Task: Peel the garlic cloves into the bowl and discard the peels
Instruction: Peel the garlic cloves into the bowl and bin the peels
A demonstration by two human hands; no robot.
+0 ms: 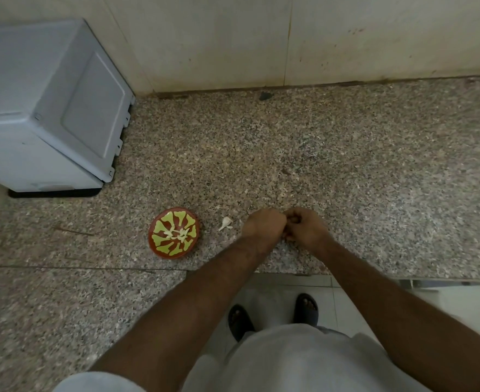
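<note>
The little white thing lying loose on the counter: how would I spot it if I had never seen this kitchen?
Find the speckled granite counter, then the red and green bowl near its front edge. The garlic piece lies on bare stone between that bowl and the left hand, the only white bit outside the bowl.

A home kitchen.
Speckled granite bench (318,142) against a tiled wall (346,38), grey appliance (49,108), patterned bowl (159,222) holding garlic cloves (176,234).
</note>
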